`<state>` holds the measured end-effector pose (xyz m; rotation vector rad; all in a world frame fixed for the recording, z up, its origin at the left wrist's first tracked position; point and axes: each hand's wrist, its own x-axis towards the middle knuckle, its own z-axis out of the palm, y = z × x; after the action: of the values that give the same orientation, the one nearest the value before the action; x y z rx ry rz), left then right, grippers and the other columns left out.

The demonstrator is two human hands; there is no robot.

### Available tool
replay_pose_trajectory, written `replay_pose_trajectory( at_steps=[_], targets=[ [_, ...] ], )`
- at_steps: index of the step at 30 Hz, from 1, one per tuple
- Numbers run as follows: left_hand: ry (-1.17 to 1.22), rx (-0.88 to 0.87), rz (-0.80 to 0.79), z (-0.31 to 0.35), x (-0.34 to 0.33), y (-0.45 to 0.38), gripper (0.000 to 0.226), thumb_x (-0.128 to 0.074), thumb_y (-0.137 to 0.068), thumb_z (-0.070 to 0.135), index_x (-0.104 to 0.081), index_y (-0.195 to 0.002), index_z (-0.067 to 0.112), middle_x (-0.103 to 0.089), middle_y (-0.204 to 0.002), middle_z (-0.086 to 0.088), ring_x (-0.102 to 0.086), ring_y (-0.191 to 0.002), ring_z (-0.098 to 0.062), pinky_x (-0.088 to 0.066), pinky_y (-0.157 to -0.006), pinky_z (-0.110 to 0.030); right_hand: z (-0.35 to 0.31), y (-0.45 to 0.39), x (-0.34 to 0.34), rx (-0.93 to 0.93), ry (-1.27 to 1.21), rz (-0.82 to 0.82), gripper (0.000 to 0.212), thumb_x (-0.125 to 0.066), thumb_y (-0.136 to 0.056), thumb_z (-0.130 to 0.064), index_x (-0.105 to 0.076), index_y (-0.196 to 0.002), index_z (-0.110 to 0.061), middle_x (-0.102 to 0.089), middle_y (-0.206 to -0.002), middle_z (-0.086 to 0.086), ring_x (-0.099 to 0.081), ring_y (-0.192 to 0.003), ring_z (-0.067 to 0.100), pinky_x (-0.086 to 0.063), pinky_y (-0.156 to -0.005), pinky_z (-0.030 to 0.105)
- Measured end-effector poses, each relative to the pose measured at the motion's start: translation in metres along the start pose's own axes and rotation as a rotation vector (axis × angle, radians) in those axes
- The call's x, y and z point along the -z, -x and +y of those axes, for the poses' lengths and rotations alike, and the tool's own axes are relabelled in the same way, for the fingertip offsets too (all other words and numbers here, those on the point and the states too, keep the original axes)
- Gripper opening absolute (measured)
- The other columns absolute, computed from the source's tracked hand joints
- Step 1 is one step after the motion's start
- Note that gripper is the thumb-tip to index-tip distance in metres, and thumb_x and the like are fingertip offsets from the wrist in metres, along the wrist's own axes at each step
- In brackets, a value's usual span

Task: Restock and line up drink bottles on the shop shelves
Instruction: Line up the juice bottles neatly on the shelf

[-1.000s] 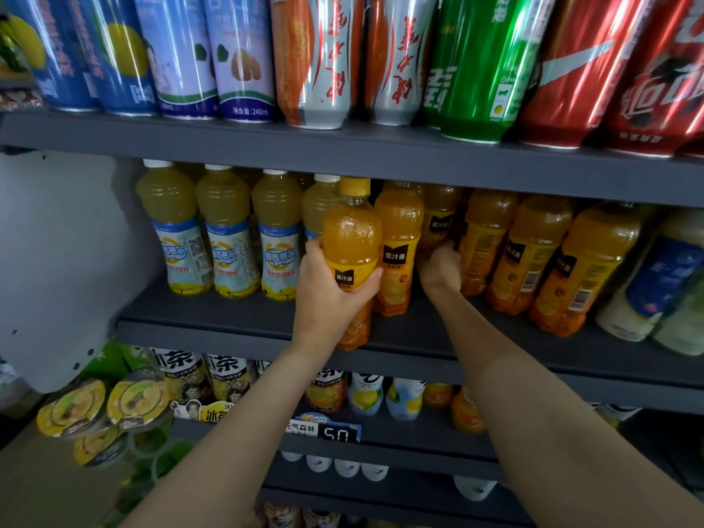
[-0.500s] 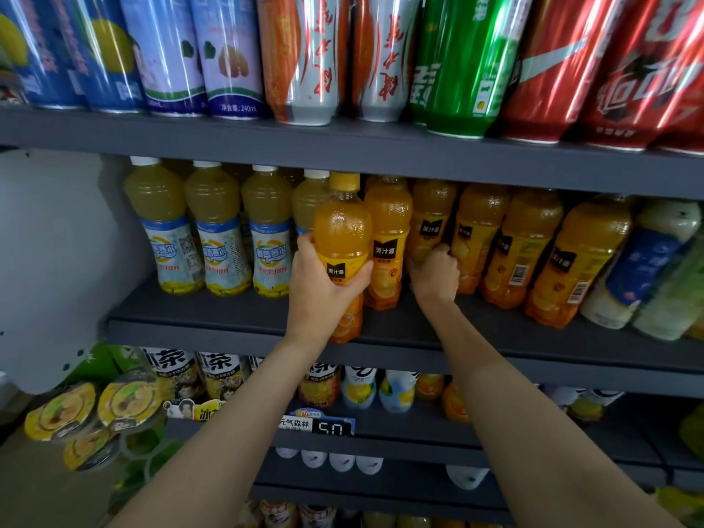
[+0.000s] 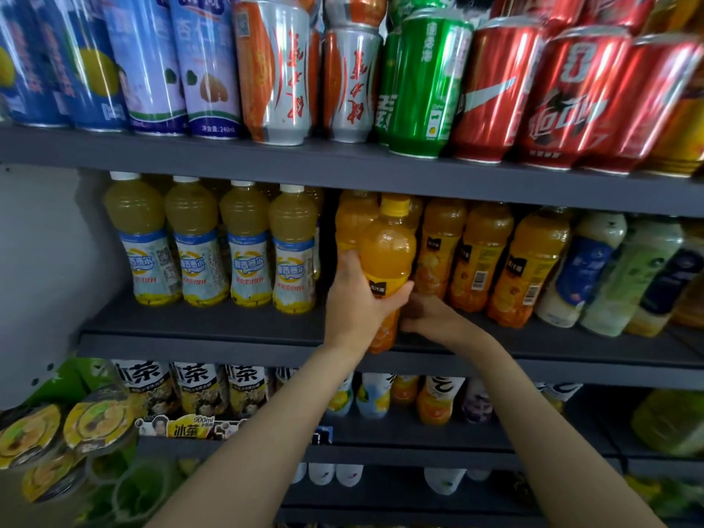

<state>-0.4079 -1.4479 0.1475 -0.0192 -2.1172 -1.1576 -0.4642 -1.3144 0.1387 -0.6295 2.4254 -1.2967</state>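
Fingers of the left hand [image 3: 356, 299] wrap the orange juice bottle [image 3: 386, 268], upright at the grey shelf [image 3: 213, 339] edge. Just right of it, the right hand [image 3: 426, 314] rests low; its finger pose is unclear. Cans [image 3: 419, 81] stand above.

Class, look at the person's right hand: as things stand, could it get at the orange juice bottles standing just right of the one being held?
Probably yes. The right hand is low on the middle shelf, beside the held orange juice bottle, and the standing orange juice bottles are unblocked.
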Motion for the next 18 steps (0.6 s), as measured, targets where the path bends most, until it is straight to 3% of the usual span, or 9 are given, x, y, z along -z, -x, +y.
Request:
replay_pose_trajectory(
  at_steps=[2, 4, 6, 9, 13, 16, 18],
  targets=[
    [-0.006, -0.013, 0.001, 0.008, -0.015, -0.002, 0.071, -0.073, -0.072, 0.045, -0.041, -0.123, 0.007, -0.053, -0.120, -0.009, -0.054, -0.109, -0.024, -0.043, -0.086, -0.025, -0.002, 0.017, 0.008, 0.002, -0.098, -0.159, 0.059, -0.053, -0.082, 0.012, -0.042, -0.130, -0.020, -0.055, -0.119, -0.008, -0.052, -0.113, 0.007, -0.046, -0.090, 0.020],
    [-0.017, 0.006, 0.008, 0.013, -0.026, -0.005, 0.067, -0.073, -0.074, 0.044, -0.042, -0.120, 0.006, -0.054, -0.118, -0.009, -0.053, -0.109, -0.023, -0.039, -0.084, -0.021, 0.000, 0.025, 0.010, 0.006, -0.131, -0.166, 0.063, -0.063, -0.081, 0.002, -0.036, -0.132, -0.024, -0.052, -0.123, -0.011, -0.050, -0.115, 0.005, -0.044, -0.092, 0.020],
    [-0.036, 0.016, 0.015, 0.015, -0.034, -0.009, 0.065, -0.072, -0.075, 0.044, -0.043, -0.119, 0.006, -0.055, -0.115, -0.008, -0.054, -0.106, -0.022, -0.039, -0.083, -0.020, 0.005, 0.020, 0.004, 0.033, -0.098, 0.017, 0.067, -0.072, -0.078, -0.009, -0.037, -0.135, -0.020, -0.053, -0.126, -0.007, -0.050, -0.117, 0.009, -0.042, -0.095, 0.022],
    [-0.050, -0.015, -0.037, 0.015, -0.035, -0.010, 0.068, -0.070, -0.076, 0.043, -0.040, -0.125, 0.007, -0.053, -0.120, -0.007, -0.052, -0.113, -0.020, -0.037, -0.089, -0.019, 0.017, 0.006, -0.005, 0.081, -0.048, 0.263, 0.072, -0.077, -0.072, -0.017, -0.041, -0.135, -0.012, -0.056, -0.127, 0.003, -0.051, -0.118, 0.019, -0.043, -0.101, 0.037],
    [-0.116, -0.128, -0.003, -0.008, -0.012, 0.005, 0.064, -0.066, -0.083, 0.033, -0.036, -0.134, 0.009, -0.045, -0.128, -0.007, -0.046, -0.120, -0.016, -0.043, -0.101, -0.031, 0.023, -0.005, -0.006, 0.013, -0.094, 0.342, 0.072, -0.080, -0.069, -0.026, -0.044, -0.129, -0.011, -0.057, -0.124, 0.004, -0.053, -0.114, 0.019, -0.043, -0.100, 0.039],
    [-0.144, -0.009, 0.107, -0.031, -0.001, 0.013, 0.057, -0.068, -0.082, 0.024, -0.040, -0.128, 0.005, -0.044, -0.123, -0.012, -0.046, -0.116, -0.020, -0.047, -0.095, -0.037, 0.023, -0.012, -0.008, -0.011, -0.100, 0.368, 0.071, -0.078, -0.072, -0.029, -0.041, -0.130, -0.010, -0.054, -0.130, 0.006, -0.052, -0.118, 0.020, -0.041, -0.102, 0.035],
    [-0.172, 0.080, 0.070, -0.040, -0.004, 0.014, 0.066, -0.071, -0.080, 0.026, -0.036, -0.131, 0.002, -0.042, -0.126, -0.015, -0.042, -0.119, -0.024, -0.043, -0.098, -0.036, 0.022, -0.013, -0.012, 0.012, -0.065, 0.385, 0.065, -0.074, -0.077, -0.028, -0.040, -0.130, -0.010, -0.052, -0.131, 0.006, -0.050, -0.120, 0.021, -0.040, -0.100, 0.032]
  ],
)
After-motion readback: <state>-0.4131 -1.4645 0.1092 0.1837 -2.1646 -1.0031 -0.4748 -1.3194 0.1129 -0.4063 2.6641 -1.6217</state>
